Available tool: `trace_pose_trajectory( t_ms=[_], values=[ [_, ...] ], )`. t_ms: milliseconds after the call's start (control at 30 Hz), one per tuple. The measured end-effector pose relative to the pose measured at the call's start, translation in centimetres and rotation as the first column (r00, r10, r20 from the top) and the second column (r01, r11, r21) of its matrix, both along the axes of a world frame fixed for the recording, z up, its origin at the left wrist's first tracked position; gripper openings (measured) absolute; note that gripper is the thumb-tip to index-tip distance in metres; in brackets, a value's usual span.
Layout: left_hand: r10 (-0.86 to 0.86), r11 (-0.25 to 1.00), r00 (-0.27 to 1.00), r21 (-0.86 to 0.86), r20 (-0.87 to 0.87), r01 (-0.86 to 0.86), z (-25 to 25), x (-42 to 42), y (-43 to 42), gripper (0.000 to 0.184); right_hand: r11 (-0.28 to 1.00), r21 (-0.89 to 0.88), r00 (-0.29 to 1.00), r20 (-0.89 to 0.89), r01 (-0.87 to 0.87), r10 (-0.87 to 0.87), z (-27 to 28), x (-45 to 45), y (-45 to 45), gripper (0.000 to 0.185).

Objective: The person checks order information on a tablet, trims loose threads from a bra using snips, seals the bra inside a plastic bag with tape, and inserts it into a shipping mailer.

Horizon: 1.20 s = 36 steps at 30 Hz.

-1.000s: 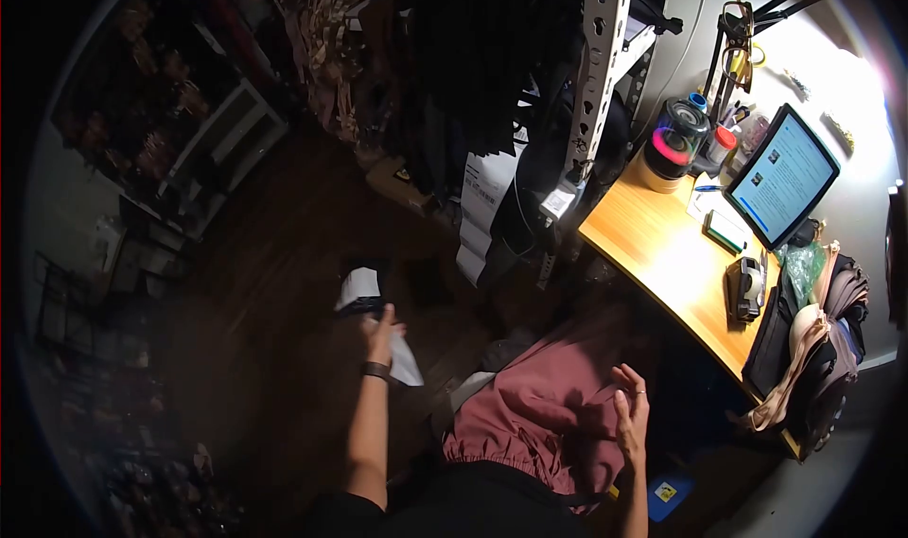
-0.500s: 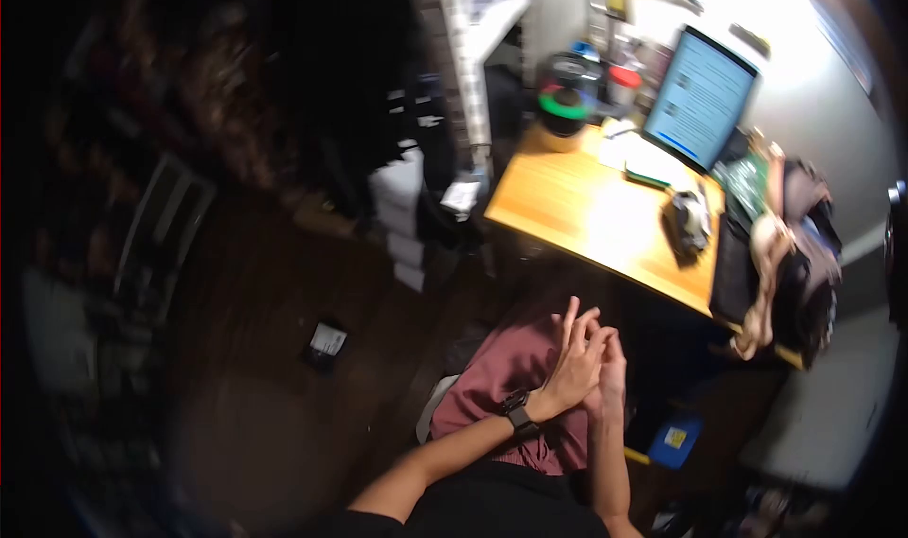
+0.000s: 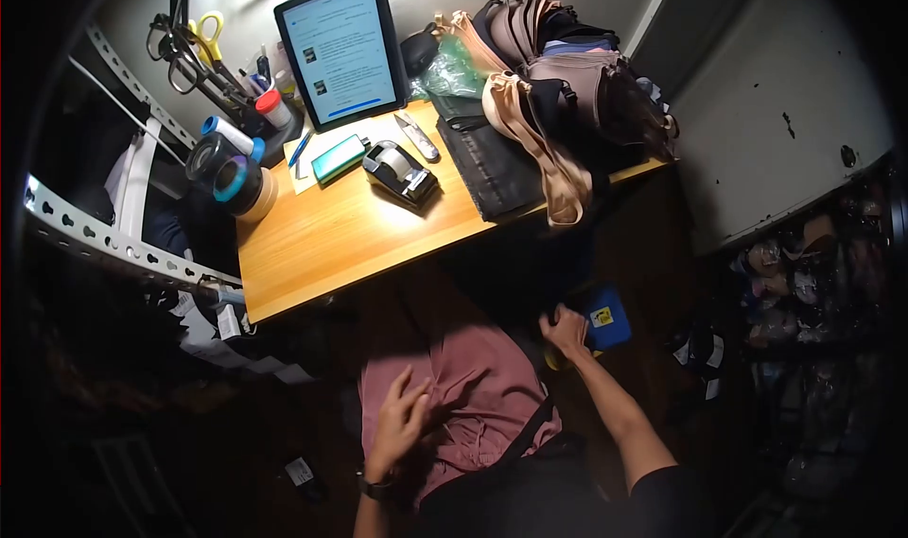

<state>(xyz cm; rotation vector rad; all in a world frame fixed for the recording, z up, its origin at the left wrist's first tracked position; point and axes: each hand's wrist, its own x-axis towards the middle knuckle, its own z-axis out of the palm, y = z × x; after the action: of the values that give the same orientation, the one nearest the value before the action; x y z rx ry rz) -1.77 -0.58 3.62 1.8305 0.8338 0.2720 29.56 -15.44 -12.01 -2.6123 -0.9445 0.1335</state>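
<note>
So the flat blue thing sat down low under the desk's right side, with a yellow label on it, print too tiny to read. Right hand was curled just beside it, couldn't tell if it gripped anything. Left hand was well apart, fingers loosely spread, over the pink pants. Tablet text was unreadable too. Pens stood behind a red-capped container, contents unclear.

Left grip is over pink trousers, right grip near a blue object.
</note>
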Motion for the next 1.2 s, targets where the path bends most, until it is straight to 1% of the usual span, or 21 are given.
trace_pose_trajectory(
  t_ms=[67,100,133,200,267,300,367,400,467,500,533,567,600,667,767,833,933,1000,1067,1133,1200],
  values=[
    [0.054,0.999,0.998,0.007,-0.027,-0.054,-0.4,-1.2,0.6,0.029,0.942,-0.235,0.968,0.019,-0.238,0.25,-5.0,0.1,-3.0,0.04],
    [0.069,0.998,0.997,0.018,-0.025,-0.068,-0.1,-1.1,0.7,0.029,0.797,-0.47,0.909,-0.029,-0.379,0.415,-6.1,-0.1,-4.0,0.045],
    [0.089,0.994,0.994,0.066,-0.063,-0.085,0.4,-1.1,0.6,0.03,0.575,-0.664,0.824,-0.112,-0.478,0.556,-7.1,-0.3,-4.8,0.051],
    [0.104,0.987,0.989,0.132,-0.101,-0.09,-0.1,-1.3,0.6,0.032,0.55,-0.673,0.855,-0.264,-0.495,0.447,-9.6,-0.1,-6.1,0.057],
    [0.119,0.989,0.987,0.098,-0.108,-0.108,-0.4,-1.2,0.4,0.035,0.523,-0.686,0.853,-0.305,-0.506,0.425,-10.3,0.0,-6.1,0.055],
    [0.101,0.985,0.989,0.149,-0.112,-0.084,-1.3,-1.4,0.5,0.037,0.525,-0.679,0.846,-0.292,-0.512,0.447,-10.7,0.1,-6.3,0.055],
    [0.1,0.981,0.988,0.179,-0.121,-0.078,-1.9,-1.4,0.6,0.039,0.54,-0.71,0.816,-0.085,-0.452,0.572,-11.0,0.8,-6.4,0.049],
    [0.095,0.978,0.986,0.199,-0.136,-0.067,-2.0,-1.3,0.7,0.039,0.541,-0.708,0.809,-0.073,-0.454,0.583,-10.1,1.1,-5.8,0.049],
    [0.106,0.969,0.987,0.235,-0.124,-0.074,-2.1,-1.1,1.1,0.039,0.671,-0.587,0.857,-0.079,-0.453,0.509,-4.2,0.7,-3.6,0.049],
    [0.103,0.964,0.987,0.258,-0.12,-0.069,-2.1,-1.2,1.3,0.04,0.789,-0.287,0.814,0.049,-0.543,0.579,-3.4,1.2,-2.8,0.048],
    [0.114,0.962,0.986,0.26,-0.12,-0.08,-2.4,-1.3,1.4,0.04,0.783,-0.286,0.807,0.051,-0.552,0.588,-0.5,0.9,-0.8,0.048],
    [0.136,0.941,0.975,0.329,-0.173,-0.073,-3.1,-1.3,1.6,0.041,0.797,-0.018,0.775,0.221,-0.603,0.592,4.5,0.3,2.3,0.047],
    [0.157,0.917,0.962,0.395,-0.226,-0.057,-4.0,-1.3,1.7,0.041,0.727,0.243,0.752,0.382,-0.643,0.537,9.3,-0.1,5.6,0.046],
    [0.166,0.908,0.96,0.414,-0.227,-0.059,-6.0,-1.0,1.2,0.045,0.614,0.329,0.654,0.621,-0.718,0.432,16.7,0.5,11.7,0.045],
    [0.188,0.845,0.914,0.533,-0.361,0.037,-9.3,-0.4,0.3,0.049,0.532,0.31,0.549,0.744,-0.788,0.38,23.9,1.9,21.9,0.048],
    [0.261,0.769,0.899,0.639,-0.353,0.028,-9.8,0.0,-0.2,0.047,0.571,0.165,0.487,0.734,-0.804,0.473,26.1,2.8,28.6,0.053],
    [0.326,0.727,0.899,0.685,-0.292,-0.041,-10.4,-0.1,-0.3,0.044,0.656,-0.157,0.339,0.754,-0.738,0.562,24.9,5.5,36.7,0.064],
    [0.37,0.724,0.892,0.683,-0.26,-0.101,-11.0,-0.3,-0.1,0.042,0.683,-0.247,0.297,0.763,-0.687,0.574,22.9,7.3,40.0,0.069],
    [0.392,0.702,0.89,0.701,-0.232,-0.126,-10.8,-0.4,0.1,0.041,0.716,-0.286,0.314,0.752,-0.637,0.58,23.5,7.7,40.8,0.07],
    [0.405,0.69,0.891,0.708,-0.205,-0.151,-11.3,-0.4,0.2,0.038,0.722,-0.243,0.361,0.736,-0.648,0.572,25.3,7.2,40.4,0.067],
    [0.407,0.69,0.89,0.708,-0.204,-0.153,-11.1,-0.1,0.4,0.037,0.786,-0.059,0.537,0.698,-0.615,0.473,26.3,7.2,40.7,0.064]
  ],
)
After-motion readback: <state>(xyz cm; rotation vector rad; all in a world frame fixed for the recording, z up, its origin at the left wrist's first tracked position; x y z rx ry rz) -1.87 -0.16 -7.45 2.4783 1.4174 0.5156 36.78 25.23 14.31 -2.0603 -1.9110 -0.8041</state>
